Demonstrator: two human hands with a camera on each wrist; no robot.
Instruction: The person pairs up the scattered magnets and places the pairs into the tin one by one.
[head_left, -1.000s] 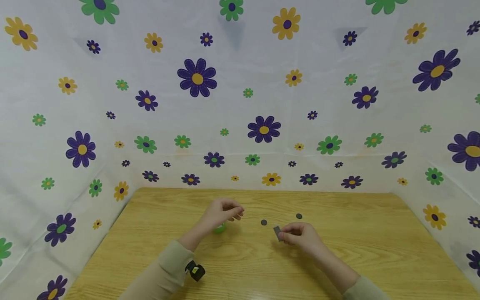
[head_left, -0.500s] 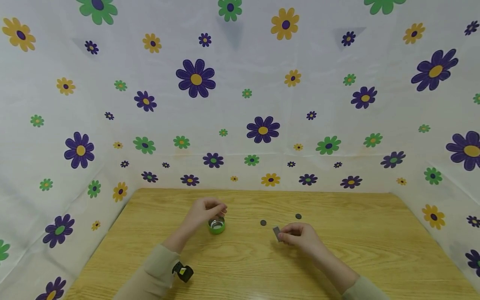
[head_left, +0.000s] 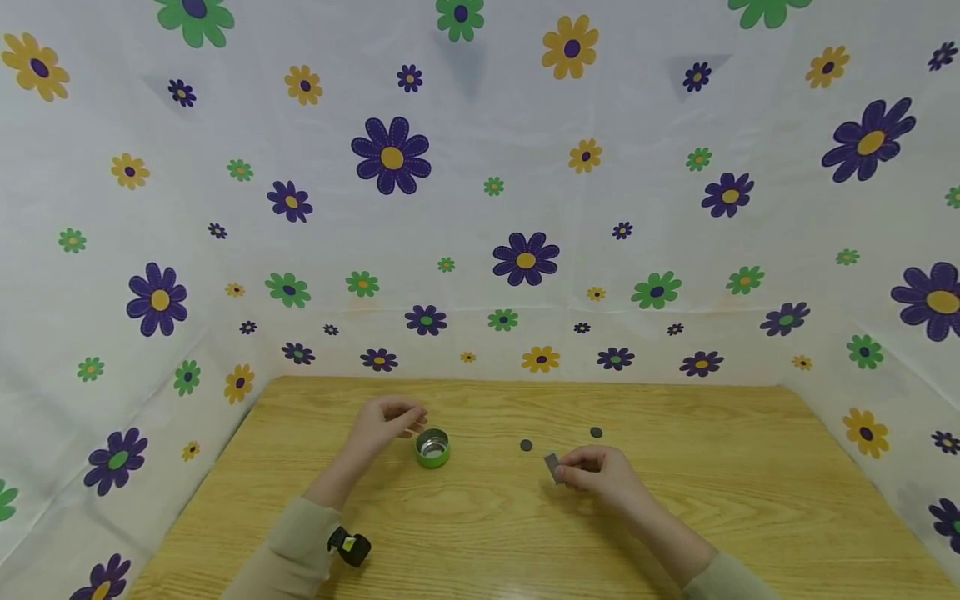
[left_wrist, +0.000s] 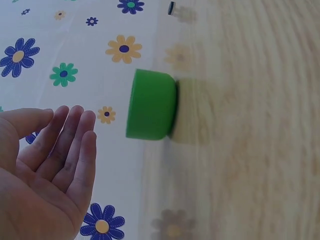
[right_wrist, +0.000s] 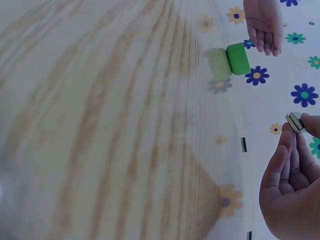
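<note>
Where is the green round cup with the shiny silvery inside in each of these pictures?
Head: the green round cup stands on the wooden table, below and left of centre, just right of the left hand.
Left wrist: near the centre, seen from the side, right of that hand.
Right wrist: near the top, right of centre.
Shared landmark: the left hand, in every view.

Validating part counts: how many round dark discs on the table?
2. The left disc lies between the green container and the right hand; the right disc lies just beyond that hand. Any behind the hands would be hidden.
</note>
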